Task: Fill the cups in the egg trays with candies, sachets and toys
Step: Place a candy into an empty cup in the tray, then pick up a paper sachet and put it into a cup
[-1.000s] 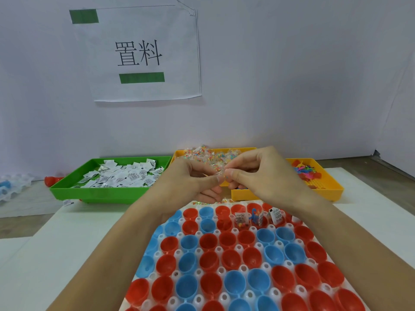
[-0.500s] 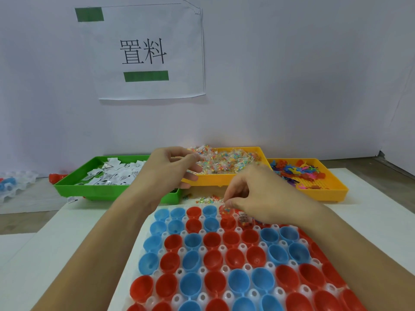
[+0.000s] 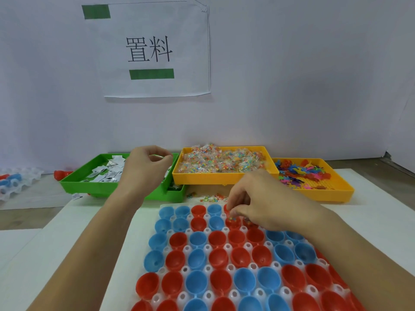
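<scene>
At the far left edge of the frame a clear egg tray point(image 3: 18, 182) lies with a few blue and red cups in it. Right of it, left of centre, sits a green tray point(image 3: 94, 187) of white sachets point(image 3: 107, 173). The left hand point(image 3: 146, 167) hangs above that tray's right part, fingers curled with thumb and forefinger pressed together; whether they pinch anything I cannot tell. On the wall above, in the upper middle of the frame, hangs a paper sign point(image 3: 157, 50). In the centre a yellow tray point(image 3: 224, 178) holds wrapped candies point(image 3: 222, 160); a few candies lie loose on the table just before it. Below, the main egg tray point(image 3: 253, 265) fills the lower middle, set with red and blue cups point(image 3: 197, 259). The right hand point(image 3: 262, 198) hovers over its top rows, fingertips pinching a candy packet point(image 3: 233, 217) at a red cup. At the right a second yellow tray point(image 3: 325, 194) holds coloured toys point(image 3: 301, 173).
</scene>
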